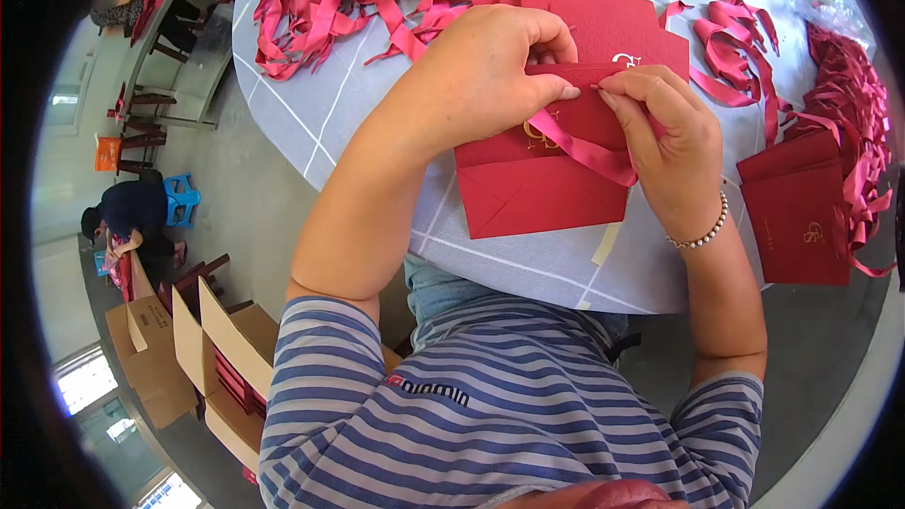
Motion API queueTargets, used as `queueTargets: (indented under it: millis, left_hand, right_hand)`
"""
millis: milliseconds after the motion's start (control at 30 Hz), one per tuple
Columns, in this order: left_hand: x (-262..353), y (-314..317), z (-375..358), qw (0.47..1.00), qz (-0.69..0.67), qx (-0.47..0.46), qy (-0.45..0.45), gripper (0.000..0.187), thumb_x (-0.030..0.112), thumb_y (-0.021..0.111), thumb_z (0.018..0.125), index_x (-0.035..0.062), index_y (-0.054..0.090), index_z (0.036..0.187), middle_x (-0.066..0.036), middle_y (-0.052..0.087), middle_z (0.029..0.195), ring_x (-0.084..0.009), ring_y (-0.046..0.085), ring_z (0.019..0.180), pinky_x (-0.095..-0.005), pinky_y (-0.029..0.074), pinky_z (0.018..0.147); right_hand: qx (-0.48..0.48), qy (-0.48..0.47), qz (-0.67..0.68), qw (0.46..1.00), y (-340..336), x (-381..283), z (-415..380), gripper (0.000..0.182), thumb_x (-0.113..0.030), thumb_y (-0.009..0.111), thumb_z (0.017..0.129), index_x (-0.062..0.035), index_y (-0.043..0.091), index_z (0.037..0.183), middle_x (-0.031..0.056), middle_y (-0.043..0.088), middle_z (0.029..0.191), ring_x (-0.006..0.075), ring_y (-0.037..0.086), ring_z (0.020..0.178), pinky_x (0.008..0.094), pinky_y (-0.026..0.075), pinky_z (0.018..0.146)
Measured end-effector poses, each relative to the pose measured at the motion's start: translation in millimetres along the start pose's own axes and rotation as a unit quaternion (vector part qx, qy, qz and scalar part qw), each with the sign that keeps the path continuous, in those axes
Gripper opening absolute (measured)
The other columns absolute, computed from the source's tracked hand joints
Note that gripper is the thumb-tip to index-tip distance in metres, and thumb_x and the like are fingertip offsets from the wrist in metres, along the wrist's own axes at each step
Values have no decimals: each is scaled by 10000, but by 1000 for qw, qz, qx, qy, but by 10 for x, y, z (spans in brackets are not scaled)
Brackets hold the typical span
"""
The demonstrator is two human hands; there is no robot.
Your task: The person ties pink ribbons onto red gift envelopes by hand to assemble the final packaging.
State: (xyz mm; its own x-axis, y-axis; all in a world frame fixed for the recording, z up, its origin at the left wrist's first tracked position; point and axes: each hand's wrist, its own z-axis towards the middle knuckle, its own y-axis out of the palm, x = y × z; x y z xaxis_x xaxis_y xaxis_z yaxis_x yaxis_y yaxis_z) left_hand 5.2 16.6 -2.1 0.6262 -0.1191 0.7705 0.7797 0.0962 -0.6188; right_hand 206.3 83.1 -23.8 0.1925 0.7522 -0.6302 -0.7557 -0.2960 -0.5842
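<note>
A red paper gift bag [528,190] with gold lettering lies flat at the table's near edge, its folded bottom toward me. My left hand [504,71] grips the bag's top edge, thumb on the front and fingers behind it. Pinched at that edge, close to the left thumb, are the fingertips of my right hand [665,123]. A pink ribbon [584,153] loops from beside my left thumb across the bag's front and under my right hand, where its end seems held; the fingers partly hide this. Another red bag [603,24] lies just beyond.
Loose pink ribbons [320,14] pile up at the table's far side, and a smaller bunch [735,47] lies at right. Several ribboned red bags [797,212] stack along the right edge. Open cardboard boxes [222,339] stand at left; a seated person [137,212] works farther off.
</note>
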Motion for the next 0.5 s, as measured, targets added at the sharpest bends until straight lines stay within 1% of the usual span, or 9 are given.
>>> queueTargets:
  millis: [133, 200, 367, 500]
  left_hand:
    - [-5, -8, 2, 1000, -18, -8, -10, 189, 63, 764, 800, -16, 657, 935, -3, 616, 785, -69, 565, 739, -231, 480, 684]
    - [-37, -20, 11, 997, -65, -28, -16, 175, 57, 750, 813, -19, 661, 943, 7, 620, 798, -62, 566, 748, -225, 478, 686]
    - [-2, -23, 6, 998, -57, -29, -29, 166, 50, 741, 820, -25, 661, 945, 10, 621, 814, -58, 566, 762, -220, 476, 689]
    - [-11, 1, 10, 998, -48, -25, -35, 167, 43, 737, 818, -25, 664, 952, 5, 634, 826, -62, 573, 765, -228, 481, 686]
  right_hand:
    - [9, -19, -29, 999, 14, 6, 8, 77, -20, 691, 855, -8, 680, 931, 124, 652, 867, 264, 652, 759, 325, 511, 664]
    - [13, -23, -45, 999, 17, 8, 13, 76, -22, 692, 854, -9, 678, 927, 124, 648, 865, 270, 650, 762, 331, 512, 669]
    - [12, -24, -17, 1000, 48, 40, 17, 67, -31, 699, 844, -12, 673, 903, 131, 631, 842, 304, 635, 749, 355, 516, 673]
    - [0, -25, -35, 999, 36, 17, 31, 78, -39, 703, 839, -12, 675, 906, 137, 632, 846, 315, 638, 757, 362, 517, 671]
